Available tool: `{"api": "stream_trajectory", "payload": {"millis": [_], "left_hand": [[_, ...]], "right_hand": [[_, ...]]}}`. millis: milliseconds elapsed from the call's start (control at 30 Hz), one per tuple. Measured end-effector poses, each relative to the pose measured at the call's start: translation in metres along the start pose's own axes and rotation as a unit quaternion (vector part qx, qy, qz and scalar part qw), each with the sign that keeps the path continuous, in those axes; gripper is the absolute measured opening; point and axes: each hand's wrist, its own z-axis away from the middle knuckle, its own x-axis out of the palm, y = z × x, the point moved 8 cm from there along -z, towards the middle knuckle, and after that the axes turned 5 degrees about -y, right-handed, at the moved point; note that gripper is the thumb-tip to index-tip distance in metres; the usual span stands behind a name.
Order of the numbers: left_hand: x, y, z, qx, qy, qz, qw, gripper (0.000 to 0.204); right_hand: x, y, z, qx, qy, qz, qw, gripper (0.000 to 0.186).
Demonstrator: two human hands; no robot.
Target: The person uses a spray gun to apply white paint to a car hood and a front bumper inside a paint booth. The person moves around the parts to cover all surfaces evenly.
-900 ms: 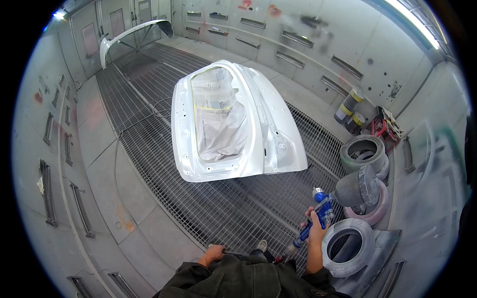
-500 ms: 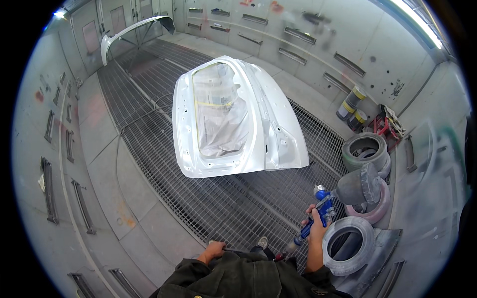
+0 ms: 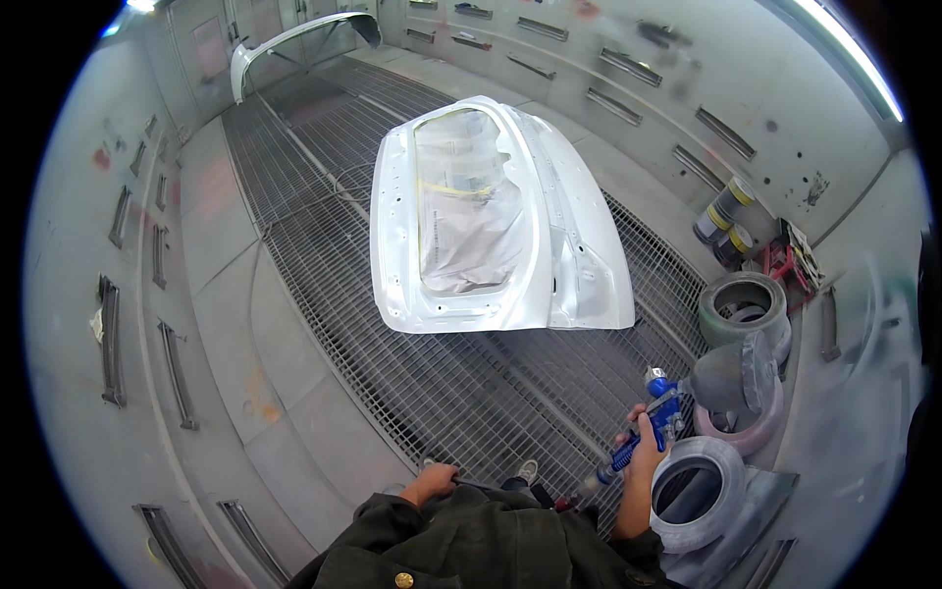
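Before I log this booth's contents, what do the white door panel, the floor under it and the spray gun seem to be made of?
Door panel: likely painted sheet metal, glossy white, its window masked with paper or film. Floor: dull grey metal grating. Spray gun in the right hand: seemingly metal, blue body, silvery parts.

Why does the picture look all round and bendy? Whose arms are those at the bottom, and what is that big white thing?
The camera sits on a person's head and looks down, and its wide lens bends straight lines. The arms at the bottom are that person's own. The right hand holds a blue spray gun in its grip. The left hand rests near the body; I cannot tell if it holds anything. The big white thing is a car door, its window covered with paper, above a metal grate floor. Taped-over tyres stand on the right.
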Motion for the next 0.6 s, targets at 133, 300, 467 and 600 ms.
{"api": "stream_trajectory", "payload": {"millis": [133, 300, 467, 600], "left_hand": [[-0.01, 0.015, 0.006, -0.02, -0.006, 0.008, 1.0, 0.026], [0.015, -0.014, 0.015, -0.047, -0.018, 0.007, 0.999, 0.037], [0.026, -0.017, 0.03, -0.063, 0.0, 0.04, 0.997, 0.032], [0.025, -0.018, 0.043, -0.079, 0.008, 0.046, 0.996, 0.028]], "right_hand": [[-0.005, 0.009, -0.005, -0.002, -0.011, 0.004, 1.0, 0.024], [0.014, 0.014, 0.005, 0.022, -0.017, 0.008, 1.0, 0.022], [0.022, 0.042, -0.002, 0.06, -0.055, 0.031, 0.996, 0.03], [0.051, 0.047, 0.003, 0.063, -0.081, 0.036, 0.994, 0.024]]}}
